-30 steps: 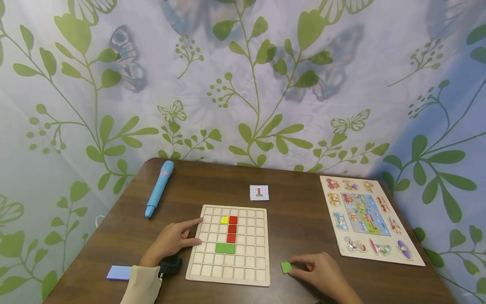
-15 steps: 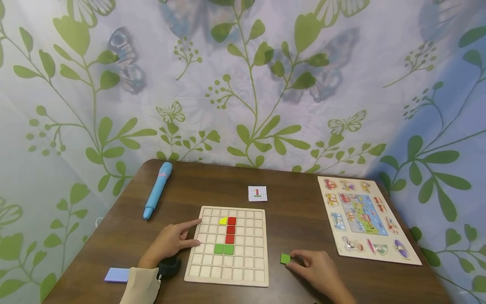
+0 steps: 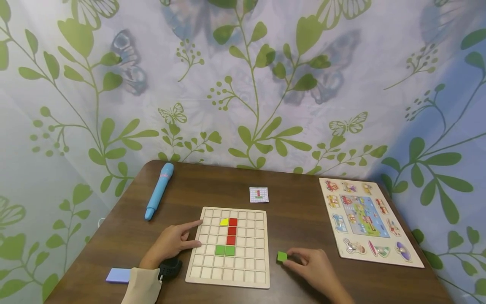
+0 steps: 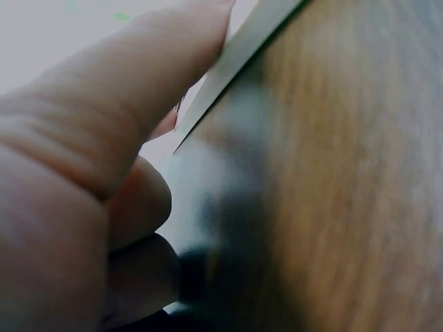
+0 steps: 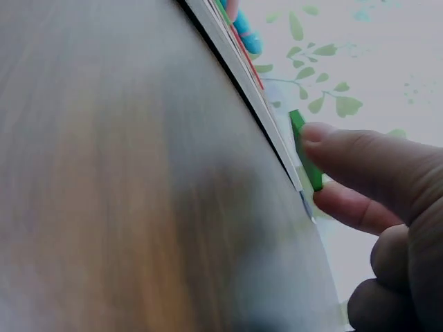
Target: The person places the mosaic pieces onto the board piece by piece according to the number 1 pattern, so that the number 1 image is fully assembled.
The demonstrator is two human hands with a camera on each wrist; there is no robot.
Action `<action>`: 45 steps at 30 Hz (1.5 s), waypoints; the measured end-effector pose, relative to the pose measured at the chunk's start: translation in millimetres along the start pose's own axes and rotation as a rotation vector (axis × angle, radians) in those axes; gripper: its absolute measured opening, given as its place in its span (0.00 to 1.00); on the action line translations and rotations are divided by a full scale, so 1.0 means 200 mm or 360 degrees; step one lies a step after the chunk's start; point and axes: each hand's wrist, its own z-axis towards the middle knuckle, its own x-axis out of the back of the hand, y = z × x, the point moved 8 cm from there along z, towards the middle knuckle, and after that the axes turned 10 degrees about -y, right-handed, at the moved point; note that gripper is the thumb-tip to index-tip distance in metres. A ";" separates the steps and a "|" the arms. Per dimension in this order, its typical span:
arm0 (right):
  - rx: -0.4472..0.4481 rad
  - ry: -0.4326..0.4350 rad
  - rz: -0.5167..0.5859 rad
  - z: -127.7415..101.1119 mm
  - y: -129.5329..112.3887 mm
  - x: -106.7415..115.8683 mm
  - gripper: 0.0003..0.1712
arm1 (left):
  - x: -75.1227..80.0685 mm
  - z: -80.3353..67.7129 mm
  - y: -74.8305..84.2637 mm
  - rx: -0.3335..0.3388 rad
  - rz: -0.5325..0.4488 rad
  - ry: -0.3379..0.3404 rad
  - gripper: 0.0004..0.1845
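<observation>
Tabletop grid board (image 3: 243,270) holds three red, two green, one yellow tile.

Grid board (image 3: 243,270) lies between pen (image 3: 158,191) and picture puzzle (image 3: 366,219).

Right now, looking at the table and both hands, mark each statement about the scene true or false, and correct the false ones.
1. The right hand pinches a green tile. True.
2. That tile sits inside the grid board. False: it is beside the board, off its right edge.
3. The left hand rests on the board's left edge. True.
4. Three red tiles form a column. True.
5. The blue pen lies right of the board. False: it lies to the left.
</observation>
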 end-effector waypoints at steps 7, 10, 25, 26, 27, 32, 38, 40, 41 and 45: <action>0.0005 0.0022 0.0003 0.02 -0.04 0.00 0.11 | 0.00 0.00 0.00 0.0019 -0.0017 0.0001 0.36; 0.0081 0.0044 0.0015 0.03 -0.07 0.00 0.11 | 0.00 -0.01 0.01 0.0015 -0.0025 0.0003 0.35; 0.0399 -0.0060 0.0165 0.22 -0.37 -0.21 0.11 | -0.06 -0.02 0.00 -0.0029 -0.0049 -0.0007 0.36; 0.0407 -0.0063 0.0169 0.23 -0.38 -0.22 0.10 | -0.05 -0.02 0.00 -0.0023 -0.0055 -0.0001 0.36; 0.0420 -0.0063 0.0174 0.24 -0.40 -0.23 0.10 | -0.05 -0.01 0.00 -0.0018 -0.0058 0.0004 0.36; 0.0480 -0.0041 0.0193 0.26 -0.43 -0.27 0.10 | -0.03 0.00 0.00 0.0003 -0.0047 -0.0007 0.36; 0.0481 0.0003 0.0173 0.28 -0.41 -0.29 0.10 | 0.00 0.01 0.00 -0.0023 -0.0036 0.0031 0.36; 0.0458 -0.0018 0.0165 0.28 -0.41 -0.30 0.11 | 0.00 0.00 0.01 -0.0018 -0.0036 0.0032 0.36; 0.0454 -0.0031 0.0156 0.28 -0.42 -0.30 0.11 | 0.00 0.00 0.01 -0.0015 -0.0038 0.0025 0.36; 0.0488 -0.0036 0.0080 0.28 -0.43 -0.33 0.12 | 0.01 0.00 0.01 -0.0017 -0.0028 0.0026 0.36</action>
